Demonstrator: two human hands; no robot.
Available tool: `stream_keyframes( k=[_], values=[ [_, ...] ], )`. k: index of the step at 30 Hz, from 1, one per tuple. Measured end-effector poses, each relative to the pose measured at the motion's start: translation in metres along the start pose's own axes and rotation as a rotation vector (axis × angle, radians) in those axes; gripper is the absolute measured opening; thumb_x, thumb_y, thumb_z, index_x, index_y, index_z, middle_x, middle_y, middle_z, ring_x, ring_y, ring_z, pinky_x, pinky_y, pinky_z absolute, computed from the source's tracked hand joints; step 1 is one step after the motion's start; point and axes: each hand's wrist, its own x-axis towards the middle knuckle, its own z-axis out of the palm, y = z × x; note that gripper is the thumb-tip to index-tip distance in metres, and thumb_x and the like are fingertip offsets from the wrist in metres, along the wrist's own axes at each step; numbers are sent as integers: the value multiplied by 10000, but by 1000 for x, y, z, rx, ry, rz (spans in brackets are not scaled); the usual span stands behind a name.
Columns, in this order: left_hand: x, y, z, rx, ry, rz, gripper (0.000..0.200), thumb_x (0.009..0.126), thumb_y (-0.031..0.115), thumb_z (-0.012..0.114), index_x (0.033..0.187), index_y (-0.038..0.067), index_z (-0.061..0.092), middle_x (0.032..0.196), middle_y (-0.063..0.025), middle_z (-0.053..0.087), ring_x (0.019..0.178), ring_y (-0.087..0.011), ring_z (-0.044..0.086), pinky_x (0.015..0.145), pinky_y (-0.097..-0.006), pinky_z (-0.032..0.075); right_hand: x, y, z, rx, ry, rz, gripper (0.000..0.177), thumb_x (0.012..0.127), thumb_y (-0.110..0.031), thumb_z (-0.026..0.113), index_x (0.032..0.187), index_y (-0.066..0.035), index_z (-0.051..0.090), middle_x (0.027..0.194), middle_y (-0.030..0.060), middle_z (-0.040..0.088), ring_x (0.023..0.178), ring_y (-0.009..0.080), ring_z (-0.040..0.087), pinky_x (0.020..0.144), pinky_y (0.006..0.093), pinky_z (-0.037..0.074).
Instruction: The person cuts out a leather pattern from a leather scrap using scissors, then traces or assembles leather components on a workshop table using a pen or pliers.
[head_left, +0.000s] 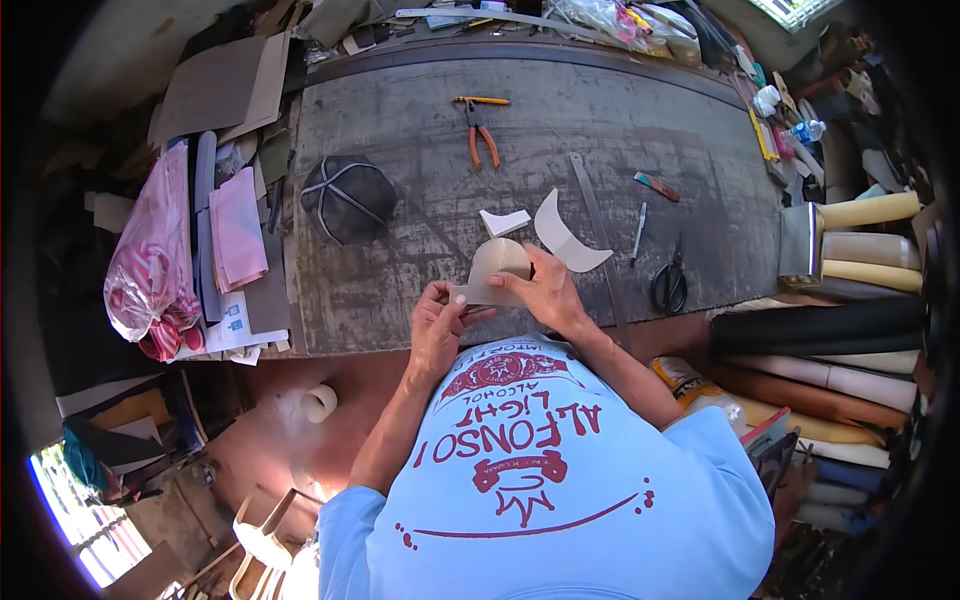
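Both my hands hold one beige piece of stiff material (497, 262), bent into a curve, just above the near edge of the dark worktable (420, 100). My left hand (438, 322) pinches its lower left corner. My right hand (545, 290) grips its right side, with the fingers pressed on the curved part. A second curved beige cut-out (563, 240) and a small white cut piece (503, 220) lie flat on the table just beyond my hands.
On the table are a dark rounded cap (347, 197), orange-handled pliers (481, 135), a metal ruler (598, 240), a pen (638, 232), a cutter (656, 186) and black scissors (670, 285). Rolls of material (860, 300) are stacked at the right. A pink bag (150, 260) and sheets lie left.
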Motion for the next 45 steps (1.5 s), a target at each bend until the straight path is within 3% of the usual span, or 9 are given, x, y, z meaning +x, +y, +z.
stream_keyframes(
  k=[3,6,9,12,18,26,32,36,45],
  values=[
    [-7,-14,-10,53,-9,-24,259,938,56,536,1157,-15,417,1098,-194,604,1053,-304,643,943,-466,543,-5,5,-1,-74,-52,21,432,831,-343,767,1014,26,637,841,115,673,768,156,619,678,310,496],
    [-13,-13,-5,54,25,-83,300,936,28,531,1213,-46,441,1123,-195,609,1033,-290,655,929,-444,552,-9,32,6,181,-75,9,358,849,-297,743,987,21,653,842,97,670,765,136,611,666,309,491],
    [-21,-19,-3,95,35,-155,356,933,2,531,1274,-67,458,1134,-204,623,1010,-274,667,889,-404,573,-16,28,-1,189,-148,21,322,866,-265,715,1002,20,655,859,79,670,770,118,603,664,301,492],
    [-26,-25,-7,110,45,-187,378,931,-8,535,1297,-73,467,1125,-212,639,989,-271,679,845,-363,590,-15,32,0,-19,-116,43,336,881,-267,695,1030,29,646,873,82,671,765,110,600,651,286,487],
    [-25,-23,-15,-11,158,-97,361,954,-2,517,1296,-100,453,1149,-207,630,1003,-270,675,876,-357,592,-19,25,-3,561,-146,213,406,884,-254,698,1120,64,609,864,91,663,757,128,622,643,248,490],
    [-27,-21,-11,17,185,-55,310,929,-8,559,1219,-101,498,1090,-202,649,971,-258,683,838,-342,594,-23,43,7,358,-177,133,322,834,-171,750,1041,39,620,797,48,639,685,81,568,595,234,445],
    [-23,-29,-11,293,262,-20,227,873,30,681,1068,-58,607,1005,-123,665,844,-150,660,734,-268,576,-29,50,11,244,-131,131,254,827,-165,753,945,12,616,738,34,620,646,80,555,565,239,428],
    [-23,-32,-15,362,237,-59,195,844,42,726,1002,-26,634,918,-98,687,774,-144,669,703,-257,572,-31,61,16,151,-85,118,256,825,-166,751,943,14,612,712,38,620,638,85,563,559,248,433],
    [-28,-34,-29,157,156,-128,185,877,23,682,1042,-40,625,918,-97,679,779,-144,667,712,-250,579,-30,63,15,427,-123,179,243,844,-111,727,1003,22,602,807,71,661,719,114,628,629,237,488]
  ],
)
